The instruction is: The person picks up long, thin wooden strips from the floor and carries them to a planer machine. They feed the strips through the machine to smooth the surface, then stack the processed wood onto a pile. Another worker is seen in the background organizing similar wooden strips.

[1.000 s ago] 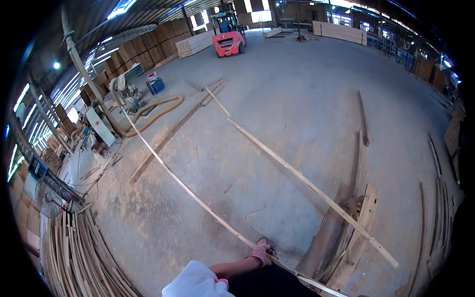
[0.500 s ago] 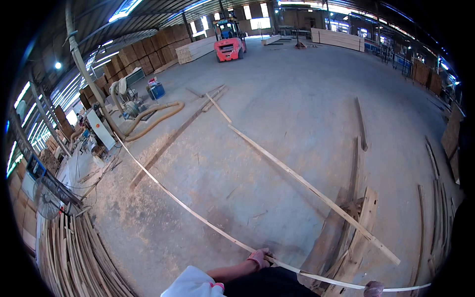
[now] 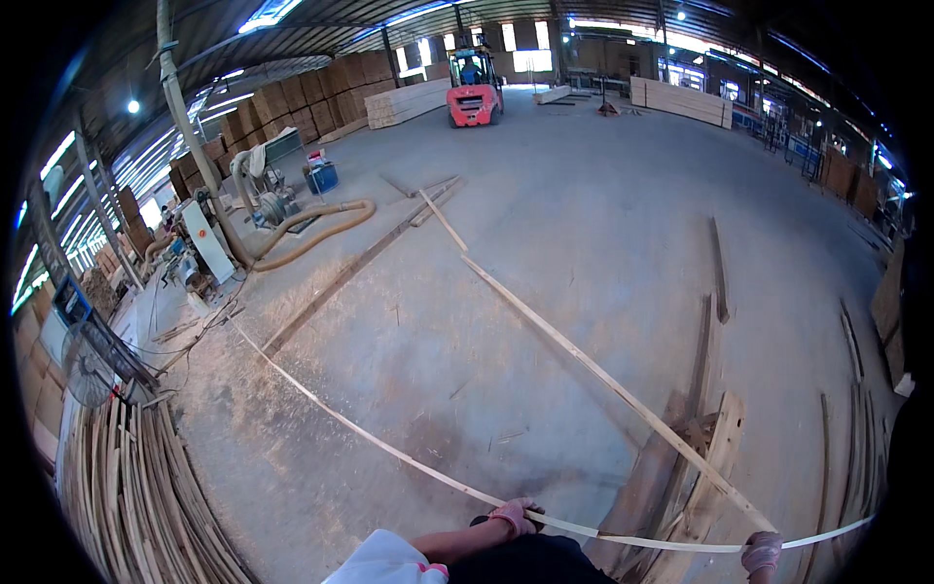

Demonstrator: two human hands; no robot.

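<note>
A long, thin, pale wood strip (image 3: 375, 441) bends across the near side of my view, from the sawdust-covered floor at left to the right edge. My left hand (image 3: 514, 516), in a pinkish glove, is closed around it near the middle. Farther right, my right hand (image 3: 762, 552), gloved too, grips the same strip with fingers wrapped round it. Just beyond the right hand ends a longer pale wood batten (image 3: 593, 369), which runs diagonally away across the floor. Beneath the strip, between my hands, lie rough timber pieces (image 3: 708, 467).
A bundle of long wood strips (image 3: 146, 496) lies at lower left beside a fan (image 3: 89, 368). Behind it stand a machine with a pale panel (image 3: 208, 243) and a thick hose (image 3: 326, 226). A red forklift (image 3: 474, 102) is at the back. Dark boards (image 3: 360, 268) lie on the floor.
The strip has slid rightward, its left end pulling away from the machine. My right hand has risen slightly in view, closer to the batten's end. My view has shifted a little.
</note>
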